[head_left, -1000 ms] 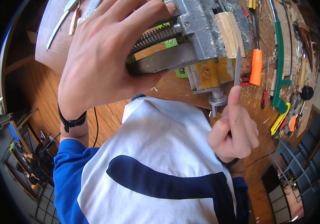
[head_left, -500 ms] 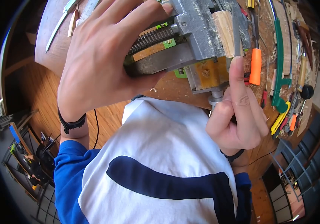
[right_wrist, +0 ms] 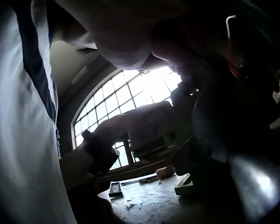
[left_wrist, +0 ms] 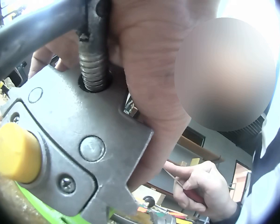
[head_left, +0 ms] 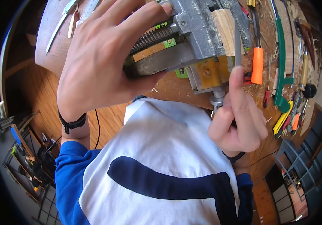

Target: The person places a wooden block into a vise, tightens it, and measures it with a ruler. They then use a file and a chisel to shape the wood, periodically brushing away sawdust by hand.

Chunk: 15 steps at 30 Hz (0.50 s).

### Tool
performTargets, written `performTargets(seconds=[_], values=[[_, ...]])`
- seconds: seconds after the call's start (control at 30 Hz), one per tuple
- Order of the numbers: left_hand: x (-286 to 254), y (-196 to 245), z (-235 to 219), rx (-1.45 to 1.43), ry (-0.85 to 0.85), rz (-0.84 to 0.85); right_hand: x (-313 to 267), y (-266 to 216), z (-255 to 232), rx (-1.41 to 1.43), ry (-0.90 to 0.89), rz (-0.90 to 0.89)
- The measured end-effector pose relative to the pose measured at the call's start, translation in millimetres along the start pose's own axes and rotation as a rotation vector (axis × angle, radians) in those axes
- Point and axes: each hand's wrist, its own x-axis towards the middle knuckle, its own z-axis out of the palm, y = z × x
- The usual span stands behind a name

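A pale piece of wood (head_left: 224, 32) is clamped upright-looking in a grey metal vise (head_left: 193, 22) dusted with shavings. My left hand (head_left: 101, 56) grips the vise's near part, fingers over the top and thumb along the lower bar, beside the threaded screw (head_left: 155, 37). My right hand (head_left: 241, 120) holds a narrow grey file (head_left: 237, 47), its index finger stretched along the blade. That blade overlaps the right side of the wood in the head view. Part of the file's red handle (left_wrist: 194, 196) shows in the left wrist view; the head view hides it behind curled fingers.
An orange-handled tool (head_left: 257, 67) lies just right of the vise. Beyond it are a green-handled tool (head_left: 279, 67), a yellow cutter (head_left: 283, 118) and several other hand tools. At the left of the bench lie a ruler (head_left: 89, 9) and a slim wood strip (head_left: 72, 24).
My right hand first pushed the file forward along the wood, then drew it slightly back toward my body. The left hand stays on the vise.
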Motion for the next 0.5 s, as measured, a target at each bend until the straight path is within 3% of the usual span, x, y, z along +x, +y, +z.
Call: performTargets(seconds=[0.23, 0.43, 0.5], values=[[0.5, -1.2, 1.0, -0.049, 0.013, -0.008, 2.4, -3.9, -7.1, 0.0, -0.083, 0.079], [1.6, -2.6, -0.4, -0.008, 0.02, 0.029, -20.3, 3.2, -1.8, 0.022, 0.01, 0.016], [1.7, -2.7, -1.1, 0.005, 0.008, 0.037, -15.8, 2.2, -4.9, 0.016, -0.035, 0.025]])
